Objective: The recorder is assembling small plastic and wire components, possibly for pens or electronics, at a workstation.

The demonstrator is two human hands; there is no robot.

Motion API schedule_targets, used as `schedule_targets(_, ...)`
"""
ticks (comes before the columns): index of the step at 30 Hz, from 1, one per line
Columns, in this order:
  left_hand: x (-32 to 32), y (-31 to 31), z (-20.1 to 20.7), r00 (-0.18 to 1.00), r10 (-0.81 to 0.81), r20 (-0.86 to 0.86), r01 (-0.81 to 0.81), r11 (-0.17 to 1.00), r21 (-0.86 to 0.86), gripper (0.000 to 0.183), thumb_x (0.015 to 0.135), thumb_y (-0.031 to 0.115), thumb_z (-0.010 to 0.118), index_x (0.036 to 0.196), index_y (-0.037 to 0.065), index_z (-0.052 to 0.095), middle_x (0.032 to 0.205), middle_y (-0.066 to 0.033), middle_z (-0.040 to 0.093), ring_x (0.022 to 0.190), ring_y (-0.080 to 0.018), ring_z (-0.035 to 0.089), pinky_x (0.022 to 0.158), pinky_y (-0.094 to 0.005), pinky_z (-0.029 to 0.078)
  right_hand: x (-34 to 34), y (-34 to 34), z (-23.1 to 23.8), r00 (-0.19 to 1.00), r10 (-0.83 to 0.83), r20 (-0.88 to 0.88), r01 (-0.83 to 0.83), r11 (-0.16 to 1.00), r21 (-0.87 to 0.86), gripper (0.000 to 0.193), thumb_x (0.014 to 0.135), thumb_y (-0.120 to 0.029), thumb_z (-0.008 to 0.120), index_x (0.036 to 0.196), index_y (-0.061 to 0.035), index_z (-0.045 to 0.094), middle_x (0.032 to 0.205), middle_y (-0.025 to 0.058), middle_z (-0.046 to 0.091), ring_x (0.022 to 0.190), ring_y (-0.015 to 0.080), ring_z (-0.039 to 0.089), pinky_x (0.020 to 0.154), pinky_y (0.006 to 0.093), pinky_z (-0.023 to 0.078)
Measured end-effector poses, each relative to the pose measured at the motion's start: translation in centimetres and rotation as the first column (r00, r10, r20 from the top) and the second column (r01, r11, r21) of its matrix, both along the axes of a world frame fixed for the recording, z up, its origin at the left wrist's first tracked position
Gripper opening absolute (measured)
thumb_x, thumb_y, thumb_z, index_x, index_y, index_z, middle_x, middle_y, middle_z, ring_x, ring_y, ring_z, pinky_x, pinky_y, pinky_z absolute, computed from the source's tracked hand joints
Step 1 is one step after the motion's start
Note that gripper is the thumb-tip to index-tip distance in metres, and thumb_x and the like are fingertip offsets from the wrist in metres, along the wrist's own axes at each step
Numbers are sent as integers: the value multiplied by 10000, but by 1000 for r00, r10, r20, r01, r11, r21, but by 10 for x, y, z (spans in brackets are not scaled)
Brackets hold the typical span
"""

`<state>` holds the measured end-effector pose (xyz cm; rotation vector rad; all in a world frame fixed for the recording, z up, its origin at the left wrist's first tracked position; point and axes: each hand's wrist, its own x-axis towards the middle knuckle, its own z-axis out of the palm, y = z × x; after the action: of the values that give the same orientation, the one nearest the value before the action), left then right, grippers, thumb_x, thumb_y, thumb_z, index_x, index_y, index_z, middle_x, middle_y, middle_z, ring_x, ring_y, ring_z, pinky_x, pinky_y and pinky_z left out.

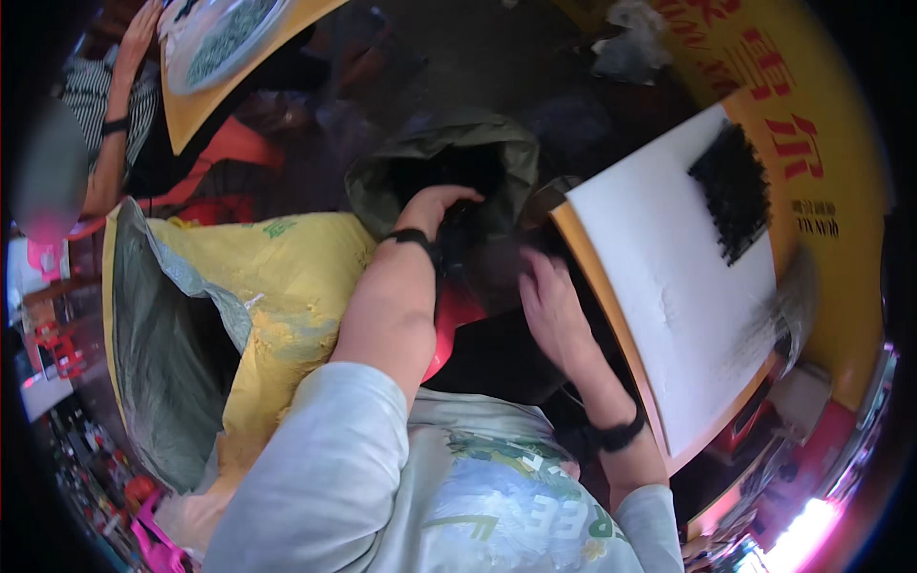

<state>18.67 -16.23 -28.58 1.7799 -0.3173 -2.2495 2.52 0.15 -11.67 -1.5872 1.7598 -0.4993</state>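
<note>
My left hand (pixel 441 203) is at the mouth of a grey-green sack (pixel 521 153) standing ahead of me. Its fingers bend into the dark opening and show only in part, so I cannot make out anything in them. Nearer the table, my right hand (pixel 552 306) hangs open over the dark gap beside the sack, fingers somewhat apart and slightly blurred. On the white board (pixel 659 286) to my right lies a bundle of thin black pieces (pixel 734 191), lined up side by side; neither hand touches it.
A big yellow sack (pixel 296 277) with a grey lining gapes at my left. The board's table has an orange edge (pixel 611 325). Far left, a person's arm (pixel 119 95) rests by another table holding a tray of greenish pieces (pixel 229 43). A clear plastic bag (pixel 630 43) lies ahead.
</note>
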Motion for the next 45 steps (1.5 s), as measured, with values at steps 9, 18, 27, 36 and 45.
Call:
schedule_targets(9, -34, -48, -28, 791, -511, 337, 540, 842, 11, 469, 631, 236, 800, 1030, 35, 659, 1037, -124, 656, 875, -275, 634, 775, -376, 513, 6, -98, -151, 795, -584, 165, 500, 785, 366, 449, 939, -323, 473, 1282, -39, 527, 1268, 189, 541, 1158, 282, 529, 945, 352, 391)
schedule_targets(18, -64, -138, -47, 940, -335, 68, 342, 911, -232, 311, 731, 219, 712, 988, 46, 682, 946, -146, 669, 809, -302, 643, 744, -391, 521, 37, -108, -89, 938, -343, 56, 346, 902, -258, 205, 919, -121, 484, 913, 2, 648, 879, 187, 582, 871, 365, 569, 765, 421, 449)
schedule_targets(27, -105, -64, -75, 819, -509, 264, 571, 768, -289, 303, 743, 206, 692, 996, 40, 673, 974, -157, 663, 842, -308, 643, 759, -395, 521, -9, -60, -126, 895, -243, -375, 80, 912, -402, 95, 797, -86, 580, 728, -48, 633, 822, 107, 590, 824, 283, 590, 719, 411, 461)
schedule_targets(36, -129, -93, -103, 710, -476, 519, 673, 676, -300, 296, 755, 193, 671, 1005, 34, 664, 1002, -168, 657, 874, -314, 642, 774, -399, 520, -6, -44, -123, 876, -145, -460, -14, 946, -325, 81, 798, -83, 576, 838, -37, 629, 859, 136, 601, 806, 295, 603, 721, 406, 477)
schedule_targets(45, -114, -65, -126, 582, -397, 710, 755, 588, -290, 289, 767, 181, 650, 1013, 28, 655, 1030, -178, 652, 907, -320, 642, 789, -402, 519, -6, -61, -110, 825, -36, -563, -109, 969, -221, 167, 798, -80, 572, 947, -26, 626, 895, 166, 613, 787, 308, 617, 723, 400, 493)
